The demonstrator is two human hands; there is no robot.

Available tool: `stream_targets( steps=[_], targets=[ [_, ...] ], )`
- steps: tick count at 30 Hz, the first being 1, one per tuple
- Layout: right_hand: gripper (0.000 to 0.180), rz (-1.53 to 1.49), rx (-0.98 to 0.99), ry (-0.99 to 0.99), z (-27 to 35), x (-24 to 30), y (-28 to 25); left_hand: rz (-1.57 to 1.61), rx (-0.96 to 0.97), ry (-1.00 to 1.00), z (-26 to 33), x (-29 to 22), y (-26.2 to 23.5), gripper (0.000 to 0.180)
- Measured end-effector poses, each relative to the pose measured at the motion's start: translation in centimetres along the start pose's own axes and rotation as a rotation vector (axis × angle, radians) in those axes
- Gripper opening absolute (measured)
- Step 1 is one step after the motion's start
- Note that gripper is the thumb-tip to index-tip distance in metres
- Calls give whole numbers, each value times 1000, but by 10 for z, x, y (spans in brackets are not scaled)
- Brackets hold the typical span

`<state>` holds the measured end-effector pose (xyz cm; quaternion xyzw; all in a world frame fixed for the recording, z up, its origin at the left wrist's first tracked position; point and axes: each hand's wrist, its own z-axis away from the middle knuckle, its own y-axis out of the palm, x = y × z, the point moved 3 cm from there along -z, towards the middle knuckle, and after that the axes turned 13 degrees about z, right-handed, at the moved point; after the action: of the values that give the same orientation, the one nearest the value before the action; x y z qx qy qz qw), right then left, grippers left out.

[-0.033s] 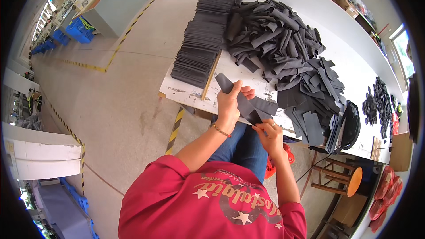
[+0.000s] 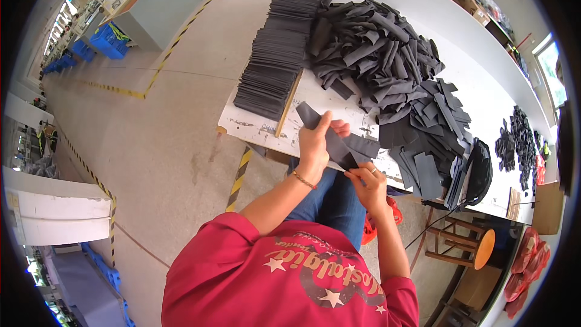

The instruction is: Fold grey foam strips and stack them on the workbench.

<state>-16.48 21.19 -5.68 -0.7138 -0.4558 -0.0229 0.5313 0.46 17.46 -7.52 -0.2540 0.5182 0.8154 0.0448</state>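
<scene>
My left hand (image 2: pixel 316 145) is closed around a dark grey fabric strip (image 2: pixel 339 148), with the thumb along it and one end sticking out past the thumb. At the strip's near end, my right hand (image 2: pixel 367 181) pinches a corner, fingertips pressed together. Another dark fabric piece (image 2: pixel 363 145) lies at the table edge just beyond the hands. To the right, flat loose pieces (image 2: pixel 428 175) overlap near the edge. A big heap of dark strips (image 2: pixel 381 48) covers the table farther off. Beyond my left hand stands a long row of tightly packed dark pieces (image 2: pixel 275 54).
The white table (image 2: pixel 363 109) has its front edge just ahead of my legs. A wooden strip (image 2: pixel 289 103) runs beside the packed row. At right are a black rounded object (image 2: pixel 480 169) with a cable and a wooden stool (image 2: pixel 484 248). Striped tape (image 2: pixel 239 178) marks the floor.
My left hand and the strip's far end have shifted very slightly toward me. The right hand keeps its pinch in the same place.
</scene>
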Motion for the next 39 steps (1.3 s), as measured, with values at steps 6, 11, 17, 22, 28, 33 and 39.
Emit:
stream_targets(
  steps=[6,11,17,22,28,33,39],
  targets=[
    [14,-8,-26,-34,-16,-3,-2,84,57,-98,20,22,3,40],
    [14,-57,-31,-19,-22,-4,-4,115,110,-112,23,21,3,44],
    [13,-87,10,-11,-24,-5,2,148,95,-117,25,24,-1,42],
    [14,-59,20,27,-26,-7,4,177,107,-136,23,28,-2,40],
    [14,-60,49,28,-27,-9,7,190,112,-141,22,30,-4,39],
    [14,-72,45,18,-29,-9,11,186,93,-135,22,30,-7,37],
    [13,-51,55,5,-29,-11,13,178,102,-142,19,30,-9,37]
  ],
)
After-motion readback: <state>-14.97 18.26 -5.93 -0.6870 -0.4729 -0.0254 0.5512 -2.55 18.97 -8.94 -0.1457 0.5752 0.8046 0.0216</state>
